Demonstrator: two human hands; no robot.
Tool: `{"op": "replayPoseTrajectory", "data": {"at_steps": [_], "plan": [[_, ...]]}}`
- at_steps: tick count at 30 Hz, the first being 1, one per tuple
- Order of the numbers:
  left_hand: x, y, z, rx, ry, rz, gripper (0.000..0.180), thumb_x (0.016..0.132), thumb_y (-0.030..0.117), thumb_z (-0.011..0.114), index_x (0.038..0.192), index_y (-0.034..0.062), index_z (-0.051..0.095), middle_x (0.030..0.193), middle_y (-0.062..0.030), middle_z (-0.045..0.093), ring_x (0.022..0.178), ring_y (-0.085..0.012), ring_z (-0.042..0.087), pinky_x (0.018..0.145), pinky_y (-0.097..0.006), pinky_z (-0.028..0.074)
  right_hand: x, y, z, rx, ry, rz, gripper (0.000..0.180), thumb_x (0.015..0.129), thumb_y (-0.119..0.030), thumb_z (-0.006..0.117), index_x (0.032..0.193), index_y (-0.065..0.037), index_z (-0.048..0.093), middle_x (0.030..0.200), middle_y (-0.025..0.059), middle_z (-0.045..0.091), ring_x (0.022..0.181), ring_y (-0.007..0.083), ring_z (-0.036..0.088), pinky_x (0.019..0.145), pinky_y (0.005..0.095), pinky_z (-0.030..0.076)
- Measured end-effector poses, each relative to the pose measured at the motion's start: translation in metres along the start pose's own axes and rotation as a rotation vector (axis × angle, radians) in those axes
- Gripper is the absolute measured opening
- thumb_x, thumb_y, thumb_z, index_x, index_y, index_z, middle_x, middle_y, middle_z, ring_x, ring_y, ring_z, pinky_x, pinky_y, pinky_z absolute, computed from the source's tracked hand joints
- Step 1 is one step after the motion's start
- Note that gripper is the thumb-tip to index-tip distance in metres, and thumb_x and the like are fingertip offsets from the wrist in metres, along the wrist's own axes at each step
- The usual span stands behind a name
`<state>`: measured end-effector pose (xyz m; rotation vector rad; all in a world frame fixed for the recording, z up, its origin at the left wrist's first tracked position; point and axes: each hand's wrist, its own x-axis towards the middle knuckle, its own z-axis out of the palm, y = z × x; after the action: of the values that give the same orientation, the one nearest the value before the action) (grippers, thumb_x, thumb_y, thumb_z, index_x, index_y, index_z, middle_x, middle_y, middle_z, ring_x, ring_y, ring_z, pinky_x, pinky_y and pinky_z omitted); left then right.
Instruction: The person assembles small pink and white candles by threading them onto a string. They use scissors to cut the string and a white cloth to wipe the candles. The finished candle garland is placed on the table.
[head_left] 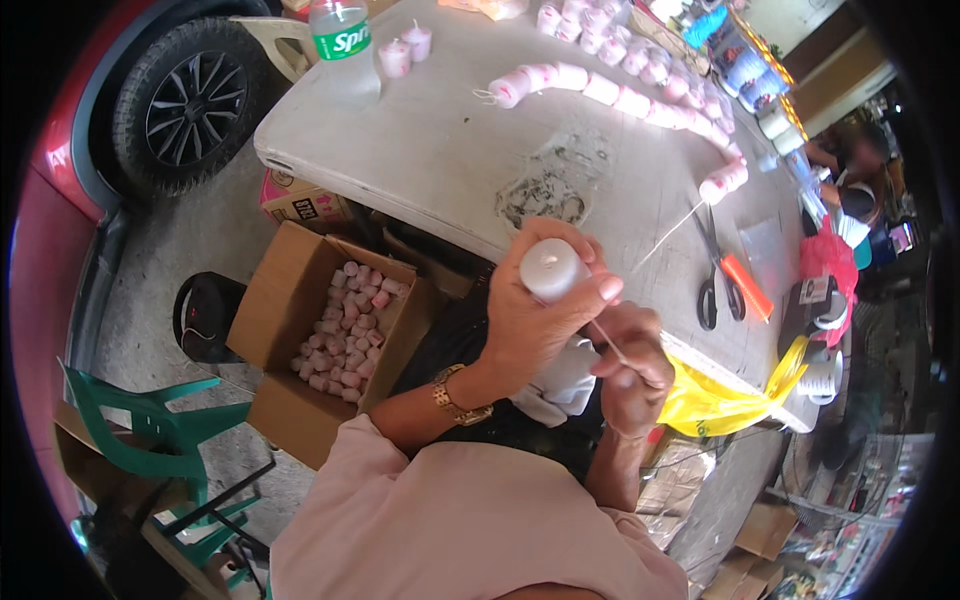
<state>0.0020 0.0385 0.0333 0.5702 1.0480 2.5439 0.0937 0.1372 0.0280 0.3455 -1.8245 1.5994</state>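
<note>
My left hand (540, 325) is closed around a short white candle (553, 268), its round end facing up. Just right of it, my right hand (636, 375) pinches a thin pale strand (608, 340) that runs up toward the left hand; where it ends is hidden by the fingers. On the table, a curved row of pink-and-white candles (602, 90) lies end to end. From its near end a white string (668, 237) stretches toward my hands. Beside that string lie scissors (708, 300) with dark handles and an orange-handled tool (746, 287).
An open cardboard box (277, 290) of small candles stands left, below the table edge (370, 195). A green-labelled bottle (345, 75) and two candles (395, 58) are at the far left. A yellow bag (715, 400) hangs at right. A green chair (140, 420) is lower left.
</note>
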Motion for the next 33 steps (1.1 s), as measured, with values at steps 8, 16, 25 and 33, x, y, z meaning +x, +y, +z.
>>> {"op": "replayPoseTrajectory", "data": {"at_steps": [8, 16, 25, 33], "plan": [[0.007, -0.008, 0.015, -0.345, 0.071, -0.131, 0.018, 0.088, 0.0, 0.065, 0.099, 0.0061, 0.052, 0.082, -0.0026, 0.058, 0.072, -0.0107, 0.06, 0.097, -0.039, 0.049, 0.006, 0.031, 0.009, 0.838, 0.167, 0.095, 0.028, 0.102, -0.035, 0.047, 0.108, -0.011, 0.06, 0.092, 0.0083, 0.056, 0.085, 0.0273, 0.056, 0.082, 0.0385, 0.046], [0.009, -0.017, 0.015, 0.116, 0.005, 0.087, 0.011, 0.081, -0.005, 0.065, 0.077, 0.0028, 0.057, 0.077, -0.0009, 0.057, 0.073, -0.0058, 0.058, 0.09, -0.041, 0.057, 0.0, 0.026, 0.014, 0.648, 0.383, 0.229, 0.02, 0.098, -0.025, 0.059, 0.089, -0.008, 0.053, 0.086, 0.0021, 0.059, 0.086, 0.0142, 0.056, 0.085, 0.0326, 0.045], [0.011, -0.022, 0.005, 0.063, -0.048, 0.065, 0.009, 0.079, -0.002, 0.068, 0.076, 0.0009, 0.06, 0.076, -0.0024, 0.06, 0.074, -0.0052, 0.058, 0.089, -0.037, 0.055, 0.001, 0.027, 0.011, 0.587, 0.367, 0.243, 0.025, 0.098, -0.026, 0.059, 0.087, -0.004, 0.054, 0.084, 0.0043, 0.061, 0.084, 0.014, 0.056, 0.087, 0.0327, 0.044], [0.012, -0.02, 0.001, 0.003, -0.089, -0.016, 0.01, 0.079, -0.002, 0.068, 0.075, 0.0019, 0.059, 0.074, -0.0004, 0.06, 0.074, -0.003, 0.057, 0.089, -0.031, 0.055, -0.003, 0.023, 0.006, 0.519, 0.342, 0.28, 0.03, 0.098, -0.027, 0.06, 0.086, 0.001, 0.056, 0.087, 0.0112, 0.064, 0.082, 0.0158, 0.057, 0.085, 0.0338, 0.045]]}}
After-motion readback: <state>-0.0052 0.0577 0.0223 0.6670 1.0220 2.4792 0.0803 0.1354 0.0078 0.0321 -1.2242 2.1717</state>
